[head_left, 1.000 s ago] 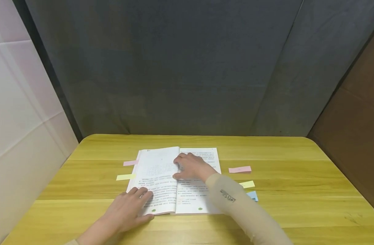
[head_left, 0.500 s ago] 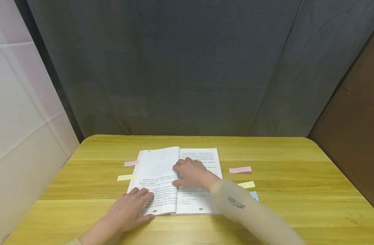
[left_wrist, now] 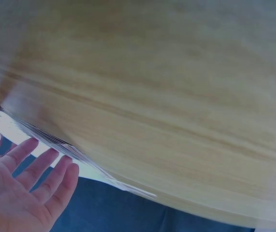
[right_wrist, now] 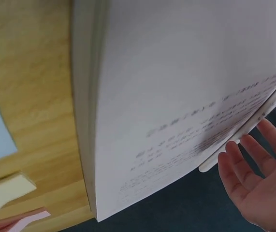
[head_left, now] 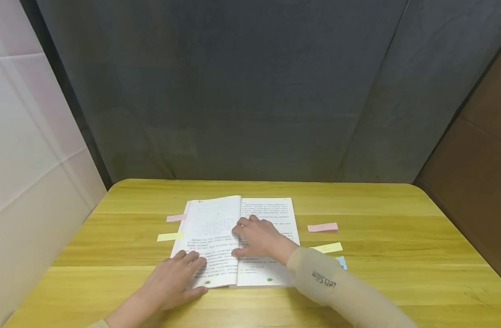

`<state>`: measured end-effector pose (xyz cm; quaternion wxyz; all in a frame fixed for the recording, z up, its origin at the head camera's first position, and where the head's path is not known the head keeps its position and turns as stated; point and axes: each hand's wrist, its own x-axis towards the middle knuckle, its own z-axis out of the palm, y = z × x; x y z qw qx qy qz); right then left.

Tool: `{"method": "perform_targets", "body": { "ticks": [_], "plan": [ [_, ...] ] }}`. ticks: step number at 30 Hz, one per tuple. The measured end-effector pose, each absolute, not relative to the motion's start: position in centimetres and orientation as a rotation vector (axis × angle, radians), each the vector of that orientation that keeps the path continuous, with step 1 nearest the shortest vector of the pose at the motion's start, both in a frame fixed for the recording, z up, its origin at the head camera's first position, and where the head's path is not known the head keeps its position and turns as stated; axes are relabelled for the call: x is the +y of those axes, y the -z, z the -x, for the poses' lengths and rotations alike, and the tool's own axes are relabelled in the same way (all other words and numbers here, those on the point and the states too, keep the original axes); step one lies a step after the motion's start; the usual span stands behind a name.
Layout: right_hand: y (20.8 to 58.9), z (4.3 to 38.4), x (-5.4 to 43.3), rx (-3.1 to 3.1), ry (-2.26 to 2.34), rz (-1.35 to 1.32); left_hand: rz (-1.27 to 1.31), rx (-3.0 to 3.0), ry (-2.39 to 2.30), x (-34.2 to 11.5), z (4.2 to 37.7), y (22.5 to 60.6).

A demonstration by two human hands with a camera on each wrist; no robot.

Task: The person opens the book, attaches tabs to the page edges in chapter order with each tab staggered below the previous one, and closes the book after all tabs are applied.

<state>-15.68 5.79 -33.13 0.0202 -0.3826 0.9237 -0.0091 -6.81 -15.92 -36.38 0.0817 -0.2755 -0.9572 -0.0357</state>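
An open book (head_left: pixel 213 213) lies on the table with printed text on both pages. My left hand (head_left: pixel 174 275) rests flat on the lower left page, its thumb near the bottom edge. In the left wrist view the fingers of the left hand (left_wrist: pixel 31 188) are spread along the book's page edges. Over the right page, my right hand (head_left: pixel 258 239) touches the book at the centre fold with its fingertips, fingers slightly bent. The right wrist view has the right hand (right_wrist: pixel 261 179) beside the fold. A pink tab (head_left: pixel 176 218) and a yellow tab (head_left: pixel 169 237) stick out from the left edge.
To the right of the book lie pink sticky notes (head_left: pixel 322 227), yellow sticky notes (head_left: pixel 330 248) and blue sticky notes (head_left: pixel 342 262), the last two partly behind the right sleeve. The wooden table (head_left: pixel 398 237) ends at a dark curtain (head_left: pixel 242 91).
My right hand has slid down along the centre fold towards me, its forearm shifting right. The left hand stays in place on the left page.
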Motion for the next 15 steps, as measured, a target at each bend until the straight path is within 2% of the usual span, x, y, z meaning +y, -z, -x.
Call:
{"method": "perform_targets", "body": {
  "ticks": [7, 15],
  "plan": [
    [33.4, 15.4, 6.0, 2.875, -0.012, 1.195, 0.821, -2.876, 0.114, -15.8, 6.8, 36.3],
    [33.2, 14.1, 6.4, 2.872, -0.023, 1.320, 0.807, -2.877, 0.115, -15.8, 6.8, 36.2]
  ]
}}
